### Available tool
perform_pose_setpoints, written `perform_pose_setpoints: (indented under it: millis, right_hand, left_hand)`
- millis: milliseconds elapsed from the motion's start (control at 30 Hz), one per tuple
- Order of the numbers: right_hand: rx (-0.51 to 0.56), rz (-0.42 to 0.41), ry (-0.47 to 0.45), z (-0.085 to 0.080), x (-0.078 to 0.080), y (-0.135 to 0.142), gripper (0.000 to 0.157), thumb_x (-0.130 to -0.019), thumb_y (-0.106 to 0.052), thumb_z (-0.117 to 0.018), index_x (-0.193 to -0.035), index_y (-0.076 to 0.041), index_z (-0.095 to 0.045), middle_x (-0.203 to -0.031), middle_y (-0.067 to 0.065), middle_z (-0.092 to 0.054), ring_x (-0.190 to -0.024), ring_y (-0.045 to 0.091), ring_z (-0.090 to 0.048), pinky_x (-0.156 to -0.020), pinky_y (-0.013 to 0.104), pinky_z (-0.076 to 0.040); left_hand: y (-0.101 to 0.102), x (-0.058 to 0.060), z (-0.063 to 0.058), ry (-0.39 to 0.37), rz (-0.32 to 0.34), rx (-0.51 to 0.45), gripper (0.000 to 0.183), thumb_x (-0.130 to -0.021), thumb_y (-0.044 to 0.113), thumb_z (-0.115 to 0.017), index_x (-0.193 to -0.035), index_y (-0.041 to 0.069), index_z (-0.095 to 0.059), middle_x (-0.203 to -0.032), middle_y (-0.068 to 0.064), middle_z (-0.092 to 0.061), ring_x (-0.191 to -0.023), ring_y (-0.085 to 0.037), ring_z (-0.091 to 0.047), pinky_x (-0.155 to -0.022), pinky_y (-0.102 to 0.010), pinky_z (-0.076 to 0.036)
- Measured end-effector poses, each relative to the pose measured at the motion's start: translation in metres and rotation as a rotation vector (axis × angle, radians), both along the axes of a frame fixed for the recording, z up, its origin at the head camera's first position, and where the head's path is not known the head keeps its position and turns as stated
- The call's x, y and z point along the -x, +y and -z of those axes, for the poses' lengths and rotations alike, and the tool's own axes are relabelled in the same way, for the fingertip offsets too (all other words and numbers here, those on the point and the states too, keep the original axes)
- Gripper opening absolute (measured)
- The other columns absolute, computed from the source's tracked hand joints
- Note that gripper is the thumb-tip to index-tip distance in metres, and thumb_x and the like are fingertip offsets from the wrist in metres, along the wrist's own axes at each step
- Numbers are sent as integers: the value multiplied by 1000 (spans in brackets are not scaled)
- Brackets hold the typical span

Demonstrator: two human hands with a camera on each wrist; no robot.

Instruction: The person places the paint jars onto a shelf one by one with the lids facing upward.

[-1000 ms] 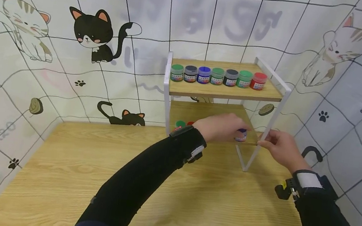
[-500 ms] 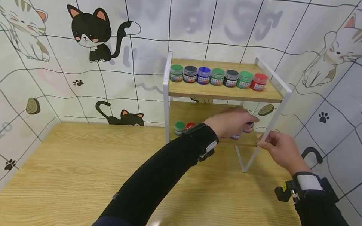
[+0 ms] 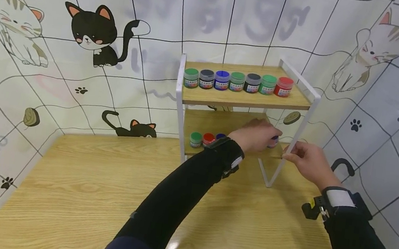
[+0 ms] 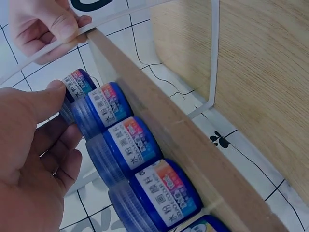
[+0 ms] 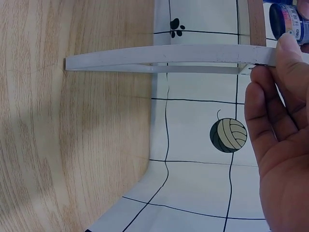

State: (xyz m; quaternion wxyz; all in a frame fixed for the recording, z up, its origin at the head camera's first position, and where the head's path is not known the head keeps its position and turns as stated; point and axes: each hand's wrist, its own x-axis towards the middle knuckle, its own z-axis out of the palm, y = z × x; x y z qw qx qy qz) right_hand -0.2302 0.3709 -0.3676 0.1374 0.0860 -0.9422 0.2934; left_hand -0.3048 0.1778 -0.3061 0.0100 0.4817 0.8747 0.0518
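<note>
On the lower shelf of a small two-tier rack, my left hand [image 3: 256, 134] grips a blue paint jar [image 4: 78, 86] near the right end. Its thumb lies on the jar's label in the left wrist view. Several more blue paint jars [image 4: 131, 145] stand in a row beside it along the shelf edge. My right hand [image 3: 308, 163] pinches the rack's white frame [image 5: 193, 54] at the lower shelf's right corner. Further left on that shelf are a green-lidded jar [image 3: 195, 139] and a red-lidded jar [image 3: 208, 139]; the left hand and wrist hide jars between.
The upper shelf [image 3: 240, 100] carries a row of green, black, blue and red paint jars [image 3: 237, 82]. The rack stands at the back of a wood-grain table [image 3: 102, 187], close to a wall covering [image 3: 168, 17] printed with cats.
My left hand has moved right and slightly back along the lower shelf, to its right end. The green and red jars at left have come into sight. My right hand keeps its hold on the frame.
</note>
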Motion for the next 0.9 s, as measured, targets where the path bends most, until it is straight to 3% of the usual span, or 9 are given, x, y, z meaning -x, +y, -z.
perform_pose_setpoints:
  millis: [100,267,533,700,900]
  right_hand:
    - [-2,-5,3,-1,-1,-1,15,-89,-18,-68,-87,-3,-66,-76,9,-64,-71,24,-50,-58,34,-40]
    - [-7,-3,9,0,0,-3,15,-89,-18,-68,-86,-4,-66,-75,7,-63,-69,23,-48,-56,33,-38]
    - [-3,-19,-3,2,6,-4,17,-90,-20,-67,-88,-3,-66,-75,9,-63,-70,23,-50,-58,35,-39]
    - [-11,-32,9,0,8,-3,15,-90,-19,-67,-87,-4,-67,-76,9,-65,-71,23,-52,-60,36,-41]
    - [-21,-29,-3,-2,8,1,16,-90,-19,-66,-85,-4,-64,-73,7,-60,-68,23,-49,-56,34,-38]
  left_hand:
    - [0,-3,2,42,4,22,13,-101,28,-47,-101,19,-56,-87,6,-51,-84,-10,-47,-79,-24,-38]
    - [-1,-6,6,126,-4,88,15,-101,30,-46,-101,21,-57,-88,8,-52,-88,-9,-46,-97,-29,-35]
    - [-3,-5,11,140,-47,108,15,-101,32,-46,-104,22,-56,-94,10,-56,-97,-8,-49,-104,-33,-33]
    - [-4,-5,12,154,-69,120,27,-100,36,-46,-122,23,-54,-121,9,-57,-121,-11,-44,-110,-34,-28]
    - [-11,-6,7,131,-62,88,53,-100,43,-42,-147,20,-35,-149,7,-39,-138,-13,-28,-116,-36,-20]
